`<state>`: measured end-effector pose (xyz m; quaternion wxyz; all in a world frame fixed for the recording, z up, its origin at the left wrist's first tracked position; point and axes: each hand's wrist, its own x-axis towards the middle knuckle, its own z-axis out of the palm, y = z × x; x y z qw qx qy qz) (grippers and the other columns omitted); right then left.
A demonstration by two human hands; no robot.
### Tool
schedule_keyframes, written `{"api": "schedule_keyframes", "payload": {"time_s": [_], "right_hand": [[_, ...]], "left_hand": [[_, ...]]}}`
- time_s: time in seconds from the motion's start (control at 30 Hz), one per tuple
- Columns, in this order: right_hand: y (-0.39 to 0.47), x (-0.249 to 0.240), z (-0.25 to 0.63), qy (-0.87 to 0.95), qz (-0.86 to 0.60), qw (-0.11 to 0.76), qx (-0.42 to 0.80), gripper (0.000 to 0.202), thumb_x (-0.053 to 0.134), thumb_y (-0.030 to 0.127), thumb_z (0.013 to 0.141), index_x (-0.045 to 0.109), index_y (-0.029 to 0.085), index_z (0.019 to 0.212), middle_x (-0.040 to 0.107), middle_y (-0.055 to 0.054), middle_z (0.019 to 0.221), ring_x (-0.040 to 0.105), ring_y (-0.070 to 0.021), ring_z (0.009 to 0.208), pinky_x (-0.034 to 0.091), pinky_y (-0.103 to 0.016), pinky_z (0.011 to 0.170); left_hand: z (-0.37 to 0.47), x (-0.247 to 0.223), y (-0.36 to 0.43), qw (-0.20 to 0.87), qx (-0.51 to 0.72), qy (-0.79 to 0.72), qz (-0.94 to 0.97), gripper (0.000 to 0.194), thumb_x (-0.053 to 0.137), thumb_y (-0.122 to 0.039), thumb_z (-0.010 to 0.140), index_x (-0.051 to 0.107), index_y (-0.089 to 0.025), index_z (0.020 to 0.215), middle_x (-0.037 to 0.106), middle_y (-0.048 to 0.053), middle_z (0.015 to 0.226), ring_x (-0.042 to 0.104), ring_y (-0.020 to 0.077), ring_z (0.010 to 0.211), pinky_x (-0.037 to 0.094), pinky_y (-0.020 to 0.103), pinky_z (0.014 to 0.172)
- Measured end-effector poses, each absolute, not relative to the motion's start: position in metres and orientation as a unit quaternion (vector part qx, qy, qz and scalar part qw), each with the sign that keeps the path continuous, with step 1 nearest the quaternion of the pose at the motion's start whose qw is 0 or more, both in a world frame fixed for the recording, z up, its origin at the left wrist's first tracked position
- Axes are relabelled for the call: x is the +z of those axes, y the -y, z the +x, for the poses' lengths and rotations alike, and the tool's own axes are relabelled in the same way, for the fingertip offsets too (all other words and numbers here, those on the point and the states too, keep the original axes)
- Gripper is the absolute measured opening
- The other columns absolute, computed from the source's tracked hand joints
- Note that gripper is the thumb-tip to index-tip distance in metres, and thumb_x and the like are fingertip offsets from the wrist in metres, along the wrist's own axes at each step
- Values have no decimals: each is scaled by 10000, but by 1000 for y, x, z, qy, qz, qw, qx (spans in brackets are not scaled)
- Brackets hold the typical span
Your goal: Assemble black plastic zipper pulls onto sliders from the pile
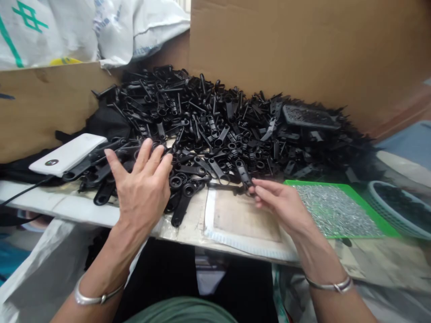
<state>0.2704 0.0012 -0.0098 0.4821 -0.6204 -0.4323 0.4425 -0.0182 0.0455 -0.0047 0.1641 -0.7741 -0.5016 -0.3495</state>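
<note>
My left hand (141,186) is spread with its fingers apart, over black plastic parts (182,206) with ringed ends at the table's left front. Whether its fingertips touch them I cannot tell. My right hand (278,199) pinches the lower end of a flat black plastic piece (243,172) with a round end, tilted up above a worn board (242,220). Behind both hands rises a large pile of similar black parts (202,116). Right of my right hand lies a green tray (367,202) filled with small silvery metal pins (333,211).
A white power bank (69,154) with a black cable (30,188) lies at the left. A pale basket (397,211) of dark parts stands at the far right. On the pile sits a dark tray (310,117). Cardboard walls (303,45) and white sacks (67,31) border the back.
</note>
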Motion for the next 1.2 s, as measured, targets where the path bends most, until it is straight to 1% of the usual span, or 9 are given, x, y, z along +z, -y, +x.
{"api": "schedule_keyframes", "payload": {"time_s": [0.13,0.27,0.43,0.5,0.6,0.7,0.97,1.1,1.2], "right_hand": [[25,2,270,529,-616,382,442,300,673,333,818,719,165,1063,724,-66,890,594,-121,640,523,-264,593],[52,14,266,619,-557,250,494,239,584,350,893,735,172,949,691,-33,794,603,-130,673,502,-246,618],[62,14,276,581,-550,239,550,343,502,430,928,688,142,910,639,-10,671,585,-121,568,482,-249,575],[54,12,288,605,-608,244,453,327,496,406,929,691,150,989,669,-23,694,618,-152,615,498,-289,627],[33,7,303,642,-702,234,201,247,520,318,908,701,192,1020,723,-62,924,663,-220,831,496,-366,778],[11,2,303,689,-697,190,58,209,524,270,905,698,209,1002,712,-63,1025,648,-242,934,476,-378,830],[-20,-15,275,739,-663,115,-27,197,529,212,885,662,217,1029,692,-72,954,587,-263,951,477,-348,700],[-21,-13,286,718,-675,169,-20,221,506,210,897,656,191,1058,698,-76,1008,625,-232,940,499,-366,810],[-9,-5,294,662,-691,287,22,267,493,273,914,633,170,1117,700,-82,1035,663,-214,900,528,-361,819]], "left_hand": [[6,5,-19,129,-378,339,-852,390,540,-112,891,536,-140,1280,537,160,1359,333,295,1389,46,628,1156],[41,-3,15,-54,-280,158,-945,444,438,-63,920,442,-95,1363,515,174,1375,330,271,1392,10,574,1181],[64,-29,32,-213,-268,174,-923,418,345,-84,943,479,-106,1339,610,194,1248,577,300,1170,411,478,1028],[65,-32,32,-306,-272,230,-883,398,341,-120,954,503,-153,1315,676,140,1102,649,250,994,501,374,865],[63,-27,31,-495,-257,311,-770,337,388,-215,964,541,-192,1264,690,66,932,629,167,739,481,268,663],[61,-22,30,-678,-237,339,-607,320,425,-242,953,555,-190,1240,672,37,905,551,102,622,448,235,623],[61,-22,26,-813,-308,289,-400,285,549,-187,871,600,-178,1151,461,87,1208,559,231,1065,435,199,571],[61,-23,24,-841,-310,254,-362,264,583,-173,851,609,-187,1114,439,70,1170,548,221,1068,447,188,584],[62,-25,23,-851,-310,248,-345,248,597,-167,840,617,-193,1085,434,62,1168,540,227,1088,467,192,614]]}}
